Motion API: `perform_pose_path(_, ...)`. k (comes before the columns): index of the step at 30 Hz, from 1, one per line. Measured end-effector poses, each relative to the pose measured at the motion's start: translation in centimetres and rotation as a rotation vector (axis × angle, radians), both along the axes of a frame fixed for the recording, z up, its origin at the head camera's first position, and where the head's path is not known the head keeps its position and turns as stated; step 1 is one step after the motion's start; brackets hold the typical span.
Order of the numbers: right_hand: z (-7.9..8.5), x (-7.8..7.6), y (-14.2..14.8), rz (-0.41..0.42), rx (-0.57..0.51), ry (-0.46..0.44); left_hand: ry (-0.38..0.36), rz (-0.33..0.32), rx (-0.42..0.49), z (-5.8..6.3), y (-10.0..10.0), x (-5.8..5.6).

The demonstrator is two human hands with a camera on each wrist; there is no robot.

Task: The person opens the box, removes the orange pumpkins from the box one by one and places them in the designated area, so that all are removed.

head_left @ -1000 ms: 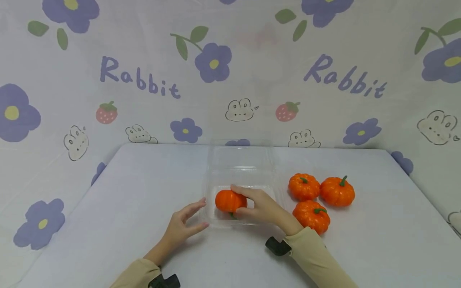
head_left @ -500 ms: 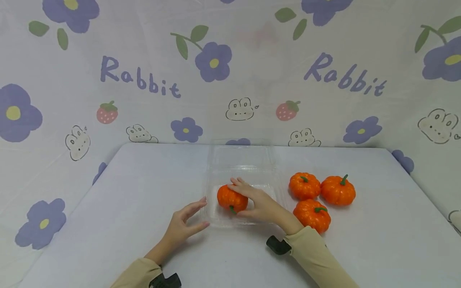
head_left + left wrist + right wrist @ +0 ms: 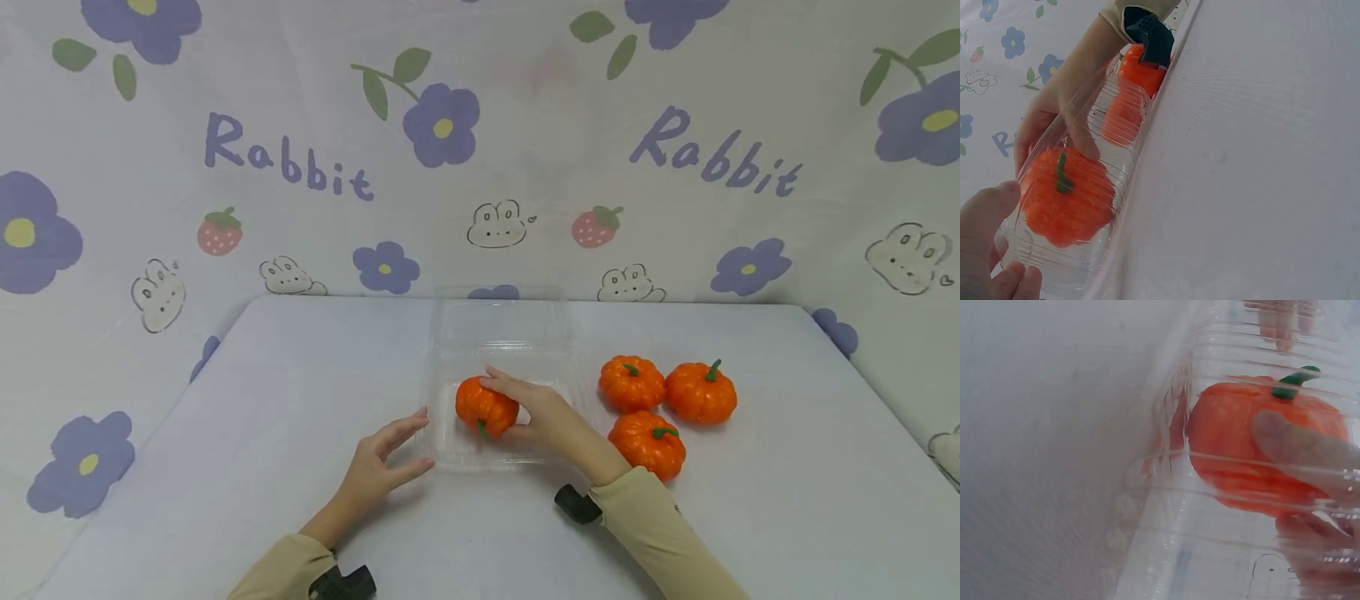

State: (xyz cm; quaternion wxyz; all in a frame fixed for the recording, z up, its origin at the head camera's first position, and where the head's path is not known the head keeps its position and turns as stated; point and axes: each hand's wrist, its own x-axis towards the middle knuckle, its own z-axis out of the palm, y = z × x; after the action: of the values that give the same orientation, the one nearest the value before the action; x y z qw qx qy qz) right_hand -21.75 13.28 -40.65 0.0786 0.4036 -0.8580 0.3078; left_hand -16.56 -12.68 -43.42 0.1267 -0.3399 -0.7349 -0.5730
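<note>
A clear plastic clamshell container [image 3: 442, 450] stands on the table, its lid raised at the back. Inside it, my right hand [image 3: 551, 421] grips a small orange pumpkin [image 3: 480, 404] between thumb and fingers. The pumpkin is tilted, its green stem toward the front. Through the clear wall in the right wrist view, the thumb [image 3: 1272, 431] presses on the pumpkin's side. My left hand [image 3: 378, 458] is at the container's left side with thumb and fingers spread, fingertips right at the wall; nothing is between them in the head view.
To the right of the container sit a back pumpkin [image 3: 632, 383], a far-right pumpkin [image 3: 702, 393] and a front pumpkin [image 3: 648, 446], close to my right forearm. White cloth [image 3: 315, 375] covers the table. A patterned curtain [image 3: 540, 167] hangs behind.
My right hand has tilted the pumpkin and shifted it slightly back and right within the container; its stem shows more. The left hand has stayed in place.
</note>
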Motion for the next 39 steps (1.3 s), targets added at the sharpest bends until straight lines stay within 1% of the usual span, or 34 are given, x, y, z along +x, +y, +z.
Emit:
perform_pose_path(5,-0.1,0.0,0.0,-0.031,-0.026,0.004,0.023,-0.008,0.013,-0.1,-0.1,-0.1)
perform_pose_path(8,-0.1,0.0,0.0,-0.063,-0.05,-0.039,0.03,-0.015,0.017,-0.1,-0.1,-0.2)
perform_pose_path(10,0.0,0.2,0.0,-0.088,-0.078,-0.085,0.019,-0.024,0.023,-0.2,-0.1,-0.2)
perform_pose_path(12,0.2,0.3,0.1,-0.11,-0.129,-0.135,0.007,-0.035,0.027,-0.2,-0.1,-0.2)
perform_pose_path(15,0.4,0.3,0.2,-0.109,-0.23,-0.193,-0.02,-0.051,0.036,-0.1,-0.1,-0.2)
perform_pose_path(19,0.7,0.3,0.3,-0.051,-0.374,-0.286,-0.036,-0.061,0.036,0.0,-0.1,-0.2)
perform_pose_path(21,1.4,0.7,0.3,-0.032,-0.417,-0.332,-0.041,-0.06,0.032,0.0,-0.2,-0.1)
perform_pose_path(24,2.8,1.6,0.1,-0.034,-0.441,-0.381,-0.035,-0.064,0.038,-0.1,-0.2,-0.1)
perform_pose_path(26,3.6,2.1,0.1,-0.046,-0.445,-0.406,-0.028,-0.069,0.05,-0.7,-0.4,-0.4)
perform_pose_path(27,3.7,2.2,0.1,-0.05,-0.449,-0.42,-0.021,-0.076,0.056,-1.1,-0.4,-0.6)
perform_pose_path(30,3.6,2.1,0.3,-0.053,-0.467,-0.458,-0.015,-0.087,0.072,-2.1,-0.7,-1.2)
perform_pose_path(31,3.3,1.9,0.4,-0.056,-0.479,-0.48,-0.013,-0.088,0.073,-2.2,-0.7,-1.3)
perform_pose_path(33,2.6,1.4,0.6,-0.066,-0.498,-0.507,-0.018,-0.093,0.077,-2.0,-0.7,-1.3)
perform_pose_path(37,1.3,0.5,0.9,-0.102,-0.531,-0.545,-0.042,-0.088,0.076,-1.1,-0.5,-0.8)
perform_pose_path(39,1.2,0.4,0.9,-0.106,-0.551,-0.56,-0.065,-0.077,0.074,-0.7,-0.4,-0.5)
